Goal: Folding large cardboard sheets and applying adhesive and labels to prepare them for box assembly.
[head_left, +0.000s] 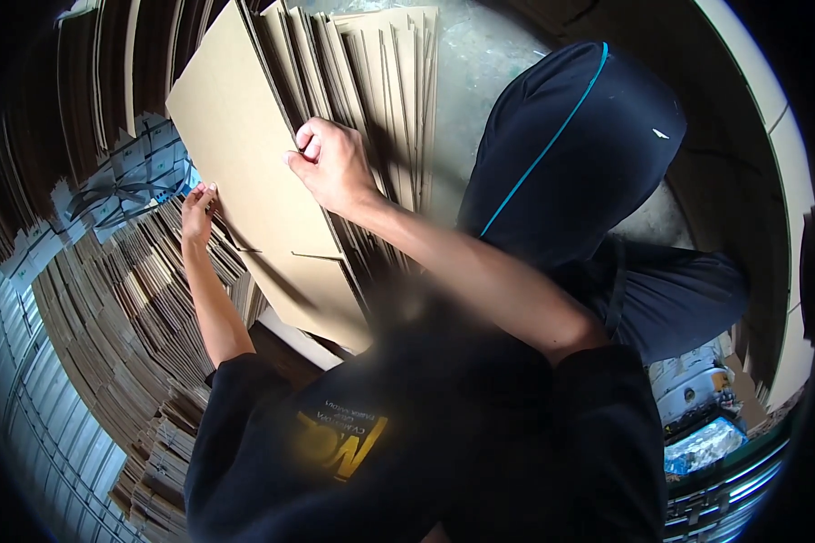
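Flat cardboard sheet [244, 172], brown and unfolded, tilted up between both hands, slots cut in near its lower part. Right hand [330, 163] at the sheet's right edge, fingers [310, 143] curled and clamped on that edge, thumb side toward the sheet's face. Left hand [197, 210] at the sheet's left edge, fingers [201, 192] stretched upward along the edge and touching it; whether closed around the edge or only pressed against it, cannot tell.

Just beyond the right fingers, a row of more flat cardboard sheets [371, 81] standing on edge, packed close, the held sheet leaning in front of them. Beside and below the left fingers, a large stack of folded cardboard [118, 308] spreading toward the lower left, layers fanned out. Above the left fingers, bundled white printed cartons [140, 163] bound with dark straps. Right of the right forearm, a dark knee in trousers with a thin blue stripe [570, 145], raised well apart from the sheet. Past the knee, a pale concrete floor [480, 54]. Below both forearms, a dark shirt with a yellow print [344, 443], blurred near the middle.
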A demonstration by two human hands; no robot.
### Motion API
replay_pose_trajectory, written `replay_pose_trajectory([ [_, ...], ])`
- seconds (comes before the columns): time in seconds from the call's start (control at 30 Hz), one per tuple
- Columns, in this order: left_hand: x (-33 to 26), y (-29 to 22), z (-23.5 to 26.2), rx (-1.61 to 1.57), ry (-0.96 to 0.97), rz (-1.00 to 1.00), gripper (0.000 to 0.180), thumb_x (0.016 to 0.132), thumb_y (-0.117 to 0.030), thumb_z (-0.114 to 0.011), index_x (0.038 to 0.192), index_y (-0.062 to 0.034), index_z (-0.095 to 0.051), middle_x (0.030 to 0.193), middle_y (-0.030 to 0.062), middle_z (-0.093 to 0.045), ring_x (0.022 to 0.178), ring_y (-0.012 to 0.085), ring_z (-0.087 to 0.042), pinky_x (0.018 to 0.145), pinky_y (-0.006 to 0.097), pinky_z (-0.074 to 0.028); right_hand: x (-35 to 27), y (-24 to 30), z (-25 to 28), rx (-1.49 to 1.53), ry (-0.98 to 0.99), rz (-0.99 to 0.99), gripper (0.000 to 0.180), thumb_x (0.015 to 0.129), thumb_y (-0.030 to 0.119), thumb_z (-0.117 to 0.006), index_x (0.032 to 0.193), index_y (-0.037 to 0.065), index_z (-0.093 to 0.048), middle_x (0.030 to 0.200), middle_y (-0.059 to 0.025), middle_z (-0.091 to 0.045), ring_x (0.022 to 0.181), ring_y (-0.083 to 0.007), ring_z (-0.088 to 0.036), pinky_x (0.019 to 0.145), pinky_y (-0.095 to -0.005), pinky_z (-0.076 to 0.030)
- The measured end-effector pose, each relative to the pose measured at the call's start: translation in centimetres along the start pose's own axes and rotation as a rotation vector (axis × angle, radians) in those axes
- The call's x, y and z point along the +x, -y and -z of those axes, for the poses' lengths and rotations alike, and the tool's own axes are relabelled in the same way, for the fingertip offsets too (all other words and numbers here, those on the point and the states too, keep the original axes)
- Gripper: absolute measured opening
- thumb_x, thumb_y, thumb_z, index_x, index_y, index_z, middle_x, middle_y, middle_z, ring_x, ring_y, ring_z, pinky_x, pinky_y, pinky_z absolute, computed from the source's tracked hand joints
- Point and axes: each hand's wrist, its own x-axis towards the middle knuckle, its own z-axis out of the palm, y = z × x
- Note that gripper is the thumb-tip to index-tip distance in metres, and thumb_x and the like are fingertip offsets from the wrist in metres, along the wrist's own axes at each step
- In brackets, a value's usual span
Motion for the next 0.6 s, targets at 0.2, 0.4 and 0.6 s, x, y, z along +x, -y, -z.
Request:
replay_pose_trajectory([
  [0.2, 0.3, -0.4, 0.1, -0.01, 0.088, -0.086, 0.009, 0.095, -0.016, -0.073, 0.096, -0.0108, -0.066, 0.086, -0.0055, -0.06, 0.082, 0.0082, -0.055, 0.077, 0.028, -0.044, 0.2, -0.4, -0.3, 0.014, -0.081, 0.118, 0.015, 0.083, 0.009, -0.077, 0.083, 0.004, -0.063, 0.066, -0.0074, -0.065, 0.059, -0.0194, -0.065, 0.057, -0.0355, -0.052],
  [0.4, -0.3, -0.3, -0.9, 0.236, -0.075, -0.216, 0.057, 0.092, -0.01, -0.073, 0.141, -0.0081, -0.043, 0.082, -0.0018, -0.056, 0.073, 0.0094, -0.054, 0.063, 0.027, -0.045, -0.4, -0.7, -0.5, 0.016, -0.057, 0.117, 0.021, 0.084, 0.007, -0.077, 0.087, 0.005, -0.057, 0.068, -0.0062, -0.056, 0.061, -0.0186, -0.058, 0.058, -0.0346, -0.049],
  [0.6, 0.6, 1.7, -0.8, 0.347, -0.055, -0.344, 0.045, 0.093, -0.008, -0.065, 0.136, -0.0122, -0.053, 0.079, -0.0024, -0.052, 0.073, 0.0103, -0.05, 0.068, 0.029, -0.044, -0.7, -1.3, -0.5, 0.025, 0.047, 0.057, 0.032, 0.083, 0.019, -0.083, 0.091, 0.005, -0.056, 0.07, -0.0049, -0.053, 0.063, -0.0171, -0.054, 0.06, -0.0337, -0.048],
])
